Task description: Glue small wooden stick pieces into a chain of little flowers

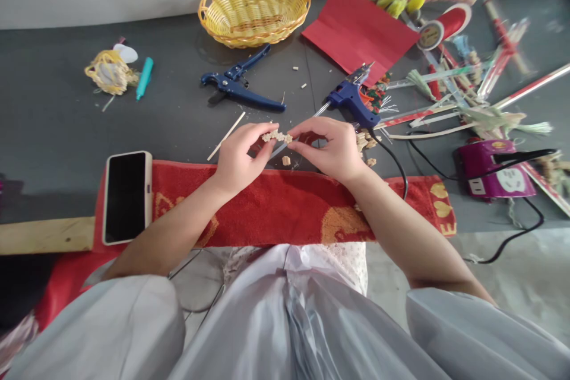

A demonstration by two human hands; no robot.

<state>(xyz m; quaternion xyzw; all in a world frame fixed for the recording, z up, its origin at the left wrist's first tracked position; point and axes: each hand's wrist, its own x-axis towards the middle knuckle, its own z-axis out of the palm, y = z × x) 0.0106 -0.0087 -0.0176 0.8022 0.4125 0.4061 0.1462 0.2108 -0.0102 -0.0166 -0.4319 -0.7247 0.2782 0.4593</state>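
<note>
Between my two hands is a short row of small cream flower-shaped pieces point(276, 136). My left hand point(240, 157) pinches its left end with thumb and fingertips. At the right end, the thumb and forefinger of my right hand point(333, 147) close on the last piece. One loose cream piece point(285, 161) lies on the table just below, and several more point(366, 141) are partly hidden behind my right hand. A blue glue gun point(351, 98) rests beyond that hand. Near my left hand lies a thin pale stick point(226, 136).
A red towel point(267, 208) lies along the table's front edge, with a phone point(127, 197) on its left end. Blue cutters point(244, 92), a yellow basket point(255, 6) and red paper point(358, 29) are farther back. Craft scraps, a ribbon spool point(445, 26) and a purple power socket point(496, 169) crowd the right.
</note>
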